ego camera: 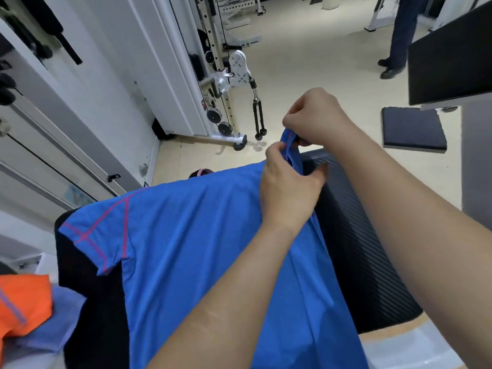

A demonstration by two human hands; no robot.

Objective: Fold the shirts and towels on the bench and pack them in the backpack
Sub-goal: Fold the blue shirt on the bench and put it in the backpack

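The blue shirt hid much of the worktop; the orange shirt ran off the left edge.

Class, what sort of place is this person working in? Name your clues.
Most likely a gym: a cable pulley machine with a rope handle, a padded black bench and a floor pad.

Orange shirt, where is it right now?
The orange shirt lies at the head view's lower left edge, on a pale purple towel, left of the blue shirt.
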